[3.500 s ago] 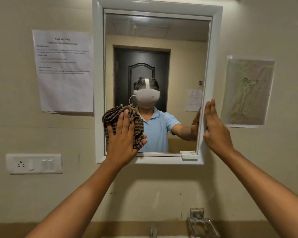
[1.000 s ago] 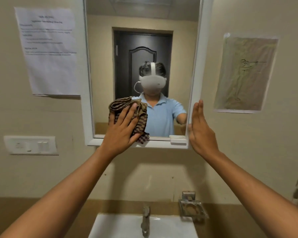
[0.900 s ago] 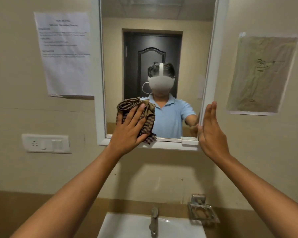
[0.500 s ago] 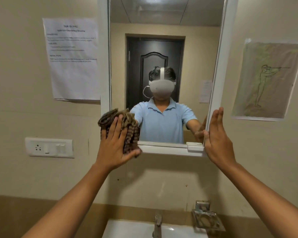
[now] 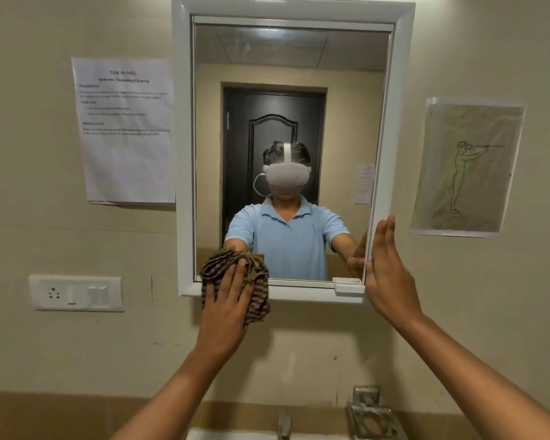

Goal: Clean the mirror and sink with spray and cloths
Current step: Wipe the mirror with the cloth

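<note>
A white-framed mirror (image 5: pixel 397 90) hangs on the beige wall ahead. My left hand (image 5: pixel 227 308) presses a brown striped cloth (image 5: pixel 258 295) flat against the mirror's lower left corner, across the bottom frame. My right hand (image 5: pixel 386 274) rests open and flat against the frame's right edge near the bottom corner. Only a white sliver of the sink (image 5: pixel 229 436) and the top of its tap (image 5: pixel 284 425) show at the bottom edge. No spray bottle is in view.
A printed sheet (image 5: pixel 126 131) is taped left of the mirror, a drawing (image 5: pixel 467 168) on its right. A white switch and socket plate (image 5: pixel 76 293) sits low on the left wall. A metal soap holder (image 5: pixel 373 417) is mounted right of the tap.
My left hand has slid the cloth down and along the mirror's bottom edge to its lower left corner. My right hand stays on the right frame. The view has tilted up.
</note>
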### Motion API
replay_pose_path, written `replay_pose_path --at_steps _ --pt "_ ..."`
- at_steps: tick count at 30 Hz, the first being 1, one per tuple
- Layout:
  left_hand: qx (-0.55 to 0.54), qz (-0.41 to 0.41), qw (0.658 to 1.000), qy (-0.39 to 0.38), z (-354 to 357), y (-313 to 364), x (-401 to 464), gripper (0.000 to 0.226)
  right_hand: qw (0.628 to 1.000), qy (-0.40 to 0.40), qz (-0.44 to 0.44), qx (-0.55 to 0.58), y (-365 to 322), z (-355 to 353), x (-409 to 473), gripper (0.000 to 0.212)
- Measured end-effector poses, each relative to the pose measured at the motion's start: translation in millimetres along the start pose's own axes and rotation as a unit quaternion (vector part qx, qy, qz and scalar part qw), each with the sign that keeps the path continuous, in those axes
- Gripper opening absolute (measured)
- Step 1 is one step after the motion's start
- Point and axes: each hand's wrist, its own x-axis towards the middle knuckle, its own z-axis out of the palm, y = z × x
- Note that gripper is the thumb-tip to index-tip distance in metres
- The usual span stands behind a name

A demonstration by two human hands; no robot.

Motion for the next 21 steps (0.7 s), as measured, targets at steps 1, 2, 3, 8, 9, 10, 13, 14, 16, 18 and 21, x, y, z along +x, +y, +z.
replay_pose_path --at_steps 1,2,3,8,9,10,13,14,16,18,21 --pt "-0.023 -0.007 1.0 -0.015 -3.3 12.6 1.0 0.086 1.0 0.001 0.0 -0.001 -0.3 0.2 -0.8 0.081" --pt "-0.045 -0.003 0.999 -0.027 -7.9 25.8 2.2 0.09 1.0 0.002 0.0 -0.002 -0.7 0.2 -1.4 0.083" --pt "-0.065 0.011 0.997 -0.037 -12.6 38.7 2.3 0.09 1.0 0.001 -0.001 -0.003 -1.5 0.2 -2.4 0.084" --pt "-0.201 -0.045 0.976 -0.074 -23.6 80.5 -12.4 0.084 0.999 -0.009 -0.011 -0.028 -4.3 -1.4 -12.0 0.084" --pt "-0.251 -0.074 0.962 -0.077 -24.0 80.9 -17.9 0.085 0.999 -0.014 -0.015 -0.033 -3.8 -2.3 -16.0 0.084" --pt "-0.299 -0.096 0.946 -0.075 -25.9 79.9 -23.5 0.085 0.999 -0.018 -0.02 -0.037 -3.1 -2.8 -19.4 0.084" --pt "-0.451 -0.183 0.87 -0.073 -38.6 80.9 -42.9 0.068 0.997 -0.049 -0.012 -0.053 -2.1 -1.5 -38.7 0.079" --pt "-0.51 -0.249 0.82 -0.078 -46.9 81.2 -50.4 0.059 0.997 -0.061 -0.008 -0.054 -1.6 0.5 -48.0 0.078" --pt "-0.58 -0.419 0.693 -0.086 -60.5 78.3 -64.4 0.033 0.996 -0.078 0.001 -0.052 -0.3 6.0 -63.6 0.077" --pt "-0.641 -0.538 0.541 -0.08 -62.2 69.0 -84.4 0.027 0.994 -0.097 0.012 -0.051 1.2 12.3 -77.8 0.076" --pt "-0.711 -0.616 0.33 -0.076 -60.1 54.9 -132.7 0.033 0.993 -0.103 0.021 -0.053 1.3 16.5 -91.7 0.078"
